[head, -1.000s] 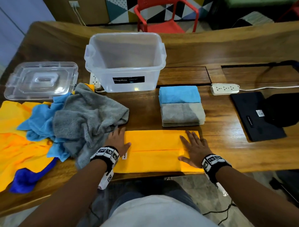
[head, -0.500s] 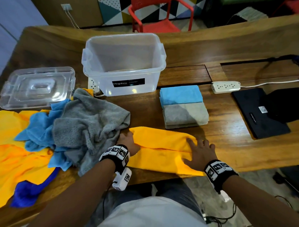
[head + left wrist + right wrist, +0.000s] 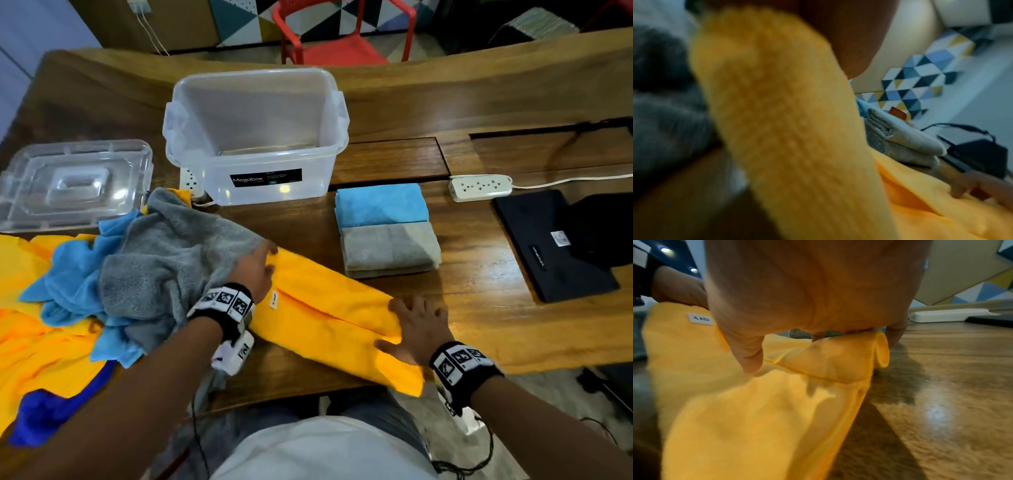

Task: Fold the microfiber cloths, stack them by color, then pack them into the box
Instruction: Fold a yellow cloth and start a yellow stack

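Left hand point(image 3: 255, 274) grips one end of the yellow cloth point(image 3: 329, 315). Right hand point(image 3: 416, 330) pinches the other end, fingers point(image 3: 748, 353) curled. Cloth lies skewed on tabletop point(image 3: 479, 308).

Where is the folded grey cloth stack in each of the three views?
Head: folded grey cloth stack right of centre, before the blue stack.
Left wrist: right of centre, beyond the yellow cloth.
Right wrist: only grey specks under the right hand; unsure.
Shared landmark: the yellow cloth.
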The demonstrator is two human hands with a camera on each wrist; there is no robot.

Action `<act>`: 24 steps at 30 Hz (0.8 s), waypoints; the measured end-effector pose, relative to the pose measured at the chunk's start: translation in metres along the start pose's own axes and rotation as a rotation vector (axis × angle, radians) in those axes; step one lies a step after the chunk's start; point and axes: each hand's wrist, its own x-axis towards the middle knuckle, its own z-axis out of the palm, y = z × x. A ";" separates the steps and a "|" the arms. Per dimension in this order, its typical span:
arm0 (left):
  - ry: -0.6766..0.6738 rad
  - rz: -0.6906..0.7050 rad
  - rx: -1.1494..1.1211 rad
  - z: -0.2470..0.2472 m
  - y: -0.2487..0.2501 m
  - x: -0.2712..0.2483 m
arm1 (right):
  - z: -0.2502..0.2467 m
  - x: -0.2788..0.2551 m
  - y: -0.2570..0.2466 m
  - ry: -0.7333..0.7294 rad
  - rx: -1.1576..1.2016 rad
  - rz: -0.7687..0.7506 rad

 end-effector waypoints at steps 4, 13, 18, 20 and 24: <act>0.027 0.188 0.242 -0.036 0.004 0.047 | -0.011 0.006 -0.018 -0.104 0.154 -0.114; 0.078 0.256 0.603 -0.032 0.020 0.067 | -0.038 0.034 -0.042 -0.196 0.312 -0.400; 0.016 0.224 0.421 0.017 0.004 0.008 | -0.039 0.044 -0.039 0.106 0.175 -0.515; 0.004 0.258 0.353 0.038 -0.007 -0.018 | -0.042 0.046 -0.041 0.144 0.123 -0.565; -0.080 0.440 0.310 0.071 -0.022 -0.061 | -0.040 0.050 -0.035 -0.021 -0.012 -0.719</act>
